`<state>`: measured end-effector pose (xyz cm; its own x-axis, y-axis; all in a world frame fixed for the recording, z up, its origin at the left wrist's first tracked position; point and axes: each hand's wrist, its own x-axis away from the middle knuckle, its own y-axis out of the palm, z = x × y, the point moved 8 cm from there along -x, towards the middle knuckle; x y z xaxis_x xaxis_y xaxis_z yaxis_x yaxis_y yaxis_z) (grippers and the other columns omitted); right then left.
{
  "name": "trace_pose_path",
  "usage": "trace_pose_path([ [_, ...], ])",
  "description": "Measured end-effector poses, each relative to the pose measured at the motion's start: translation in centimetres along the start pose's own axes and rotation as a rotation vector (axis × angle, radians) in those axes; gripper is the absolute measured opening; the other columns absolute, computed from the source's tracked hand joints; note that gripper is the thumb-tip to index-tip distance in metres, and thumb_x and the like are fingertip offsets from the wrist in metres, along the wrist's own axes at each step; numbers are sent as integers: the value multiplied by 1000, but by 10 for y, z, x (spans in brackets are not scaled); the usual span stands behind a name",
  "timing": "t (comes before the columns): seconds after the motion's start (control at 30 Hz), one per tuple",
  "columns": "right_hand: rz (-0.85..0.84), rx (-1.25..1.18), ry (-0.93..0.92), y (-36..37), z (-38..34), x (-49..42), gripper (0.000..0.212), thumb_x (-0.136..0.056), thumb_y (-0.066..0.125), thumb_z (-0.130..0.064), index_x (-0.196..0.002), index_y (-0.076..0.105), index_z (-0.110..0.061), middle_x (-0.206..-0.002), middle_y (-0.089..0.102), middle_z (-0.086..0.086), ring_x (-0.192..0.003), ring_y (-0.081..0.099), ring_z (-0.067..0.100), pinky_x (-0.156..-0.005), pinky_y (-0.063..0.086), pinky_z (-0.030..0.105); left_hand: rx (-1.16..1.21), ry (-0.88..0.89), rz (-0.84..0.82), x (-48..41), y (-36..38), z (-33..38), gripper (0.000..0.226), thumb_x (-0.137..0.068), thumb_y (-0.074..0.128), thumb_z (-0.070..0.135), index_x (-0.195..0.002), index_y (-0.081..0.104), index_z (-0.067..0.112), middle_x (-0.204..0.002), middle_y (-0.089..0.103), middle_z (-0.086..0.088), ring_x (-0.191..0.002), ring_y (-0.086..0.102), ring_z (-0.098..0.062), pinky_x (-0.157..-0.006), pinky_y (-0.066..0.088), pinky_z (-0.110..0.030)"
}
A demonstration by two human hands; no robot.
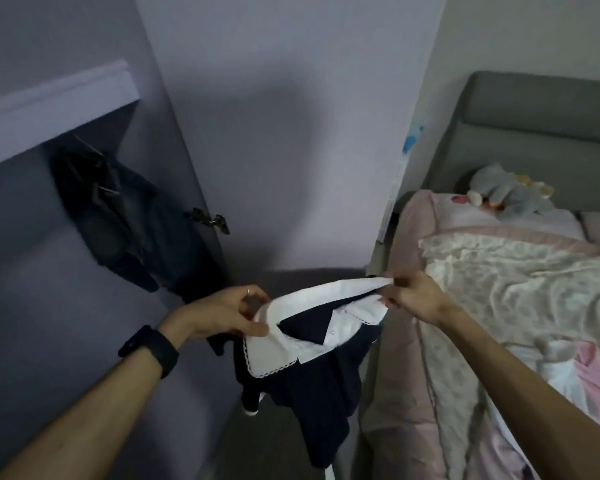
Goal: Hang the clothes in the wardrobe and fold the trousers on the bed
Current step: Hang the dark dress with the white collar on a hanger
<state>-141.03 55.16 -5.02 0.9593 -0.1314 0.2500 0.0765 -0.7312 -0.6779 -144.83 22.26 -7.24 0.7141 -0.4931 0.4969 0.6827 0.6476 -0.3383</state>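
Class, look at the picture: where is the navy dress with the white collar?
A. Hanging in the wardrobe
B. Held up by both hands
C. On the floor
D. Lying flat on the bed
B: the left hand and the right hand each grip the white collar of the dress, which hangs between them beside the bed.

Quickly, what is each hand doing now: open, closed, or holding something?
Left hand: closed, pinching the white collar of the navy garment.
Right hand: closed, pinching the same collar.

Dim lilac walls (291, 98), grey floor (274, 427), grey padded headboard (541, 133) (right side).
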Motion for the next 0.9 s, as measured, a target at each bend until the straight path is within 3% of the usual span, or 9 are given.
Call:
trace_pose_path([
  [0.13, -67, 96, -107, 22, -43, -8, 22, -77, 75, -24, -95, 71, -36, -86, 73, -10, -85, 68, 10, -80, 53, 28, -120, 65, 157, 21, -44, -1, 30, -83, 82, 13, -109, 67, 20, -93, 76, 3, -85, 70, -5, -78, 55, -24],
  [0.27, -48, 249, -302, 44, -94, -22, 6, -84, 70, -24, -90, 70, -24, -81, 70, -3, -82, 66, 19, -78, 51, 31, -254, 75, 310, 44, -78, -10, 7, -90, 76, 25, -94, 72, 29, -90, 73, 8, -82, 65, -3, -78, 51, -25],
  [0.33, -85, 270, -380, 55, -109, -31, 6, -87, 67, -21, -86, 69, -27, -79, 68, -6, -80, 63, 16, -75, 49, 27, -256, 55, 416, 55, -86, -21, 11, -89, 76, 32, -94, 70, 25, -87, 71, 7, -79, 63, -6, -75, 50, -27],
  [0.47, -80, 53, -547, 66, -148, -51, 23, -88, 74, -13, -91, 66, -34, -103, 54, -12, -85, 57, 2, -74, 42, 6, -113, 75, 595, 84, -100, -37, 13, -93, 73, 26, -93, 62, 19, -80, 66, 12, -71, 56, 1, -69, 46, -22],
  [0.53, -95, -37, -602, 75, -167, -68, 25, -89, 76, -17, -98, 62, -36, -110, 51, -12, -82, 54, 1, -76, 43, 11, -69, 63, 742, 104, -114, -41, 14, -93, 72, 27, -91, 58, 23, -75, 64, 20, -66, 54, 3, -64, 44, -18],
  [0.63, -341, 100, -573, 118, -180, -97, 12, -94, 69, -31, -104, 63, -28, -94, 64, -11, -77, 60, 11, -76, 50, 32, -84, -18, 959, 135, -129, -41, 18, -90, 74, 32, -87, 56, 31, -72, 65, 19, -65, 57, -1, -61, 46, -19],
  [0.7, -417, 225, -633, 145, -189, -108, 8, -96, 67, -27, -93, 66, -19, -85, 63, -1, -78, 60, 19, -74, 46, 34, -220, -132, 982, 148, -126, -40, 21, -89, 75, 31, -88, 54, 33, -70, 64, 19, -64, 58, 1, -60, 47, -17],
  [0.83, -238, 46, -861, 150, -243, -106, 7, -89, 75, -26, -95, 71, -22, -75, 63, -14, -71, 59, 11, -68, 44, 22, -506, -378, 919, 180, -115, -44, 27, -86, 74, 46, -103, 55, 36, -92, 67, 9, -86, 63, -15, -76, 53, -37],
  [0.9, -230, 10, -931, 155, -266, -99, 6, -90, 74, -31, -94, 70, -28, -68, 59, -20, -66, 55, 2, -61, 35, 8, -529, -443, 1075, 213, -114, -39, 28, -88, 72, 48, -99, 60, 26, -87, 63, 3, -88, 58, -20, -73, 46, -35],
])
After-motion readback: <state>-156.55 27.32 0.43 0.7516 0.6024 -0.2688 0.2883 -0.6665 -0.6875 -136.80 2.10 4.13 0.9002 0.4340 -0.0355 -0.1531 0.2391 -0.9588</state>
